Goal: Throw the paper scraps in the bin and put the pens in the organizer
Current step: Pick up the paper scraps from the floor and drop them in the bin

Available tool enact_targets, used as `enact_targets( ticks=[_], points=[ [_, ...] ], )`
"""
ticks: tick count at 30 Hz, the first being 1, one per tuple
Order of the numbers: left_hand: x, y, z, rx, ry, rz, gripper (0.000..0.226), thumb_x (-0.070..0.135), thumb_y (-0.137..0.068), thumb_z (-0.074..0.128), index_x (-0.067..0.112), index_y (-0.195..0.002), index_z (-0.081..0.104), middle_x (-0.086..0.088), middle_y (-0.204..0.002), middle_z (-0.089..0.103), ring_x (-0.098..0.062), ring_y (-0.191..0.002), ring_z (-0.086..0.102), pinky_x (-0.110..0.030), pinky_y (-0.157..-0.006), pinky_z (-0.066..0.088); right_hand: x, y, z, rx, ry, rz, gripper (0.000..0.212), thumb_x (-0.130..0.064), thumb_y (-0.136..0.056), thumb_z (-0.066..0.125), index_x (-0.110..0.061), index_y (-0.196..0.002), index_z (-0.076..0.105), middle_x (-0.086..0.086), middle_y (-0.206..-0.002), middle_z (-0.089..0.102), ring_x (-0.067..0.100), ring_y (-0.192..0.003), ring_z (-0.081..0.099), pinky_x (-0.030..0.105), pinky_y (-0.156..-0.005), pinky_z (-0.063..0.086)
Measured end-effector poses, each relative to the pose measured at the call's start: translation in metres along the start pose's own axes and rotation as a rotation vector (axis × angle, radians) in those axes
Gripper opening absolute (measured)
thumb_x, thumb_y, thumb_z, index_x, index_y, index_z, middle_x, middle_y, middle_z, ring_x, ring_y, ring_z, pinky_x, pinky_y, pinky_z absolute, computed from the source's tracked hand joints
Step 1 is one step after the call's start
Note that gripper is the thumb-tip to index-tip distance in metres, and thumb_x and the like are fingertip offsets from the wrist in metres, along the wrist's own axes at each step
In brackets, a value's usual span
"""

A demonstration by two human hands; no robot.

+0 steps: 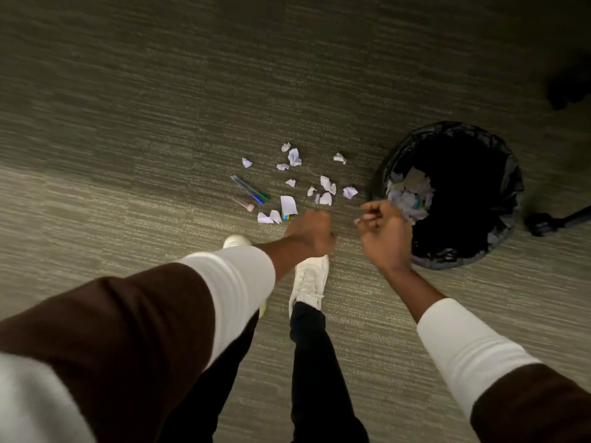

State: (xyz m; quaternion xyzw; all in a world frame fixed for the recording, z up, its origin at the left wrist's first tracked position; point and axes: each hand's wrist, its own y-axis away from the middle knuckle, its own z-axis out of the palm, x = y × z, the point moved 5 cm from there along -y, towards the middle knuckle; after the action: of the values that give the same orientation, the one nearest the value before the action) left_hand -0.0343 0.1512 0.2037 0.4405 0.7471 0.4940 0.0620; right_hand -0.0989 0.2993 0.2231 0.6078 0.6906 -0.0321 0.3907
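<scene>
Several white paper scraps (294, 156) lie scattered on the carpet ahead of me. Left of them lie a green pen and a blue pen (251, 188) side by side, with a pink pen (244, 203) just below. A round bin (508, 174) with a black liner stands at the right, holding a heap of paper scraps (411, 196). My left hand (311, 231) hangs low over the nearest scraps with its fingers curled under; what it holds is hidden. My right hand (382, 223) hovers beside the bin's left rim, fingers loosely bent, nothing visible in it.
My two white shoes (308, 279) stand on the grey-green carpet just behind the scraps. A dark chair-base leg with a castor (543, 223) sticks in at the right of the bin. Another dark shape (566, 87) sits at the far right.
</scene>
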Motion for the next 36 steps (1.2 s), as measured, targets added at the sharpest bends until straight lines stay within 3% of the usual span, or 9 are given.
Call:
enact_targets(
  ticks=[5,8,12,16,20,24,28,31,36],
  points=[
    [-0.083,-0.029,0.015,0.015,-0.13,-0.023,0.039,0.018,-0.089,0.065,0.007,-0.126,0.061,-0.02,-0.131,0.063,-0.043,-0.123,0.062,-0.048,-0.094,0.054,0.0,-0.018,0.081,-0.327,0.297,-0.024,0.071,-0.057,-0.078,0.082,-0.024,-0.132,0.05,0.007,-0.127,0.064,0.033,-0.106,0.069,0.045,-0.087,0.059],
    [-0.127,-0.057,0.035,-0.001,-0.239,0.009,0.059,0.016,-0.088,0.068,0.005,-0.141,0.046,-0.021,-0.142,0.052,-0.041,-0.134,0.052,-0.051,-0.1,0.052,0.015,-0.035,0.128,-0.461,0.368,-0.012,0.097,-0.064,-0.075,0.082,-0.016,-0.148,0.041,0.023,-0.143,0.052,0.045,-0.127,0.056,0.052,-0.1,0.053],
    [-0.168,-0.101,0.066,-0.03,-0.442,0.148,0.082,0.012,-0.082,0.077,0.002,-0.149,0.032,-0.024,-0.152,0.036,-0.043,-0.146,0.032,-0.055,-0.109,0.049,0.042,-0.07,0.18,-0.394,0.472,-0.085,0.124,-0.088,-0.062,0.066,-0.018,-0.158,0.032,0.024,-0.154,0.042,0.048,-0.142,0.04,0.059,-0.109,0.047],
    [-0.186,-0.137,0.082,0.002,-0.601,0.228,0.095,0.006,-0.085,0.072,0.005,-0.161,0.014,-0.024,-0.168,0.013,-0.046,-0.153,0.021,-0.062,-0.109,0.048,0.056,-0.1,0.215,-0.374,0.557,-0.073,0.14,-0.083,-0.06,0.078,-0.027,-0.167,0.007,0.014,-0.171,0.012,0.044,-0.157,0.014,0.064,-0.115,0.037],
    [-0.189,-0.158,0.09,0.057,-0.745,0.34,0.093,0.007,-0.094,0.063,0.012,-0.165,0.004,-0.024,-0.171,0.003,-0.046,-0.156,0.019,-0.057,-0.108,0.048,0.072,-0.132,0.232,-0.367,0.612,-0.09,0.135,-0.082,-0.065,0.077,-0.027,-0.166,0.007,0.013,-0.173,0.006,0.04,-0.16,0.008,0.058,-0.122,0.033],
    [-0.193,-0.174,0.103,0.097,-0.793,0.436,0.089,0.007,-0.093,0.063,0.015,-0.164,0.01,-0.025,-0.17,0.005,-0.051,-0.153,0.02,-0.057,-0.094,0.058,0.083,-0.138,0.241,-0.391,0.62,-0.152,0.134,-0.084,-0.057,0.08,-0.037,-0.164,0.013,0.012,-0.171,0.007,0.039,-0.157,0.015,0.058,-0.115,0.042],
    [-0.208,-0.178,0.113,0.109,-0.83,0.467,0.07,0.008,-0.097,0.059,0.01,-0.159,0.026,-0.025,-0.169,0.012,-0.051,-0.152,0.024,-0.058,-0.089,0.061,0.087,-0.119,0.259,-0.49,0.628,-0.194,0.143,-0.079,-0.052,0.086,-0.037,-0.165,0.009,0.009,-0.17,-0.007,0.04,-0.158,0.008,0.06,-0.107,0.046],
    [-0.222,-0.179,0.117,0.115,-0.856,0.499,0.056,0.008,-0.098,0.059,0.004,-0.15,0.038,-0.024,-0.167,0.019,-0.047,-0.151,0.029,-0.054,-0.087,0.062,0.086,-0.108,0.271,-0.466,0.635,-0.236,0.135,-0.069,-0.055,0.091,-0.033,-0.163,0.016,0.012,-0.165,0.003,0.04,-0.153,0.012,0.06,-0.093,0.055],
    [-0.222,-0.172,0.113,0.136,-0.822,0.541,0.04,0.001,-0.099,0.053,0.0,-0.139,0.05,-0.026,-0.158,0.035,-0.045,-0.147,0.037,-0.051,-0.098,0.059,0.083,-0.106,0.287,-0.429,0.707,-0.277,0.118,-0.06,-0.065,0.091,-0.028,-0.159,0.026,0.017,-0.161,0.016,0.041,-0.142,0.031,0.055,-0.089,0.058]
  ],
)
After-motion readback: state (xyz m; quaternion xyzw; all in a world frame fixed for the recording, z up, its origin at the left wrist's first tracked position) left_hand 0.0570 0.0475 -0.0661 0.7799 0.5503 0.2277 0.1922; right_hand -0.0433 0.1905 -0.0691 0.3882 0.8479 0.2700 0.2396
